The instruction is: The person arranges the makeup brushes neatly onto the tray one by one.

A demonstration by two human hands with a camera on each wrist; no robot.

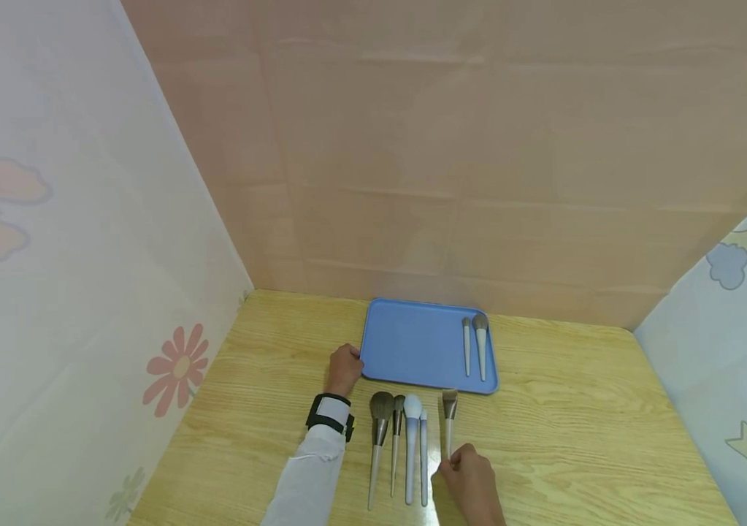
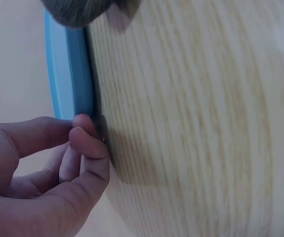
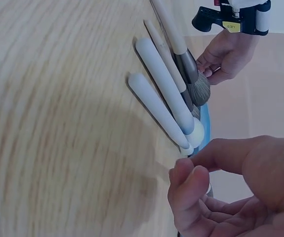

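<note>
My right hand (image 1: 470, 479) pinches the handle of a flat-topped makeup brush (image 1: 449, 409), its brown bristles pointing toward the tray. In the right wrist view, the fingers mostly hide that brush. At the near left corner of the blue tray (image 1: 406, 342), my left hand (image 1: 345, 367) grips the rim between thumb and fingers. Two makeup brushes lie side by side at the tray's right end: a small one (image 1: 467, 347) and a fuller one (image 1: 481, 347).
Between my hands, a row of brushes lies on the wooden table (image 1: 577, 424): a big dark-bristled brush (image 1: 380, 424), a thinner dark one (image 1: 396, 431), a white-headed one (image 1: 411, 446) and a slim white one (image 1: 423, 460). A tan wall (image 1: 478, 183) stands behind the tray.
</note>
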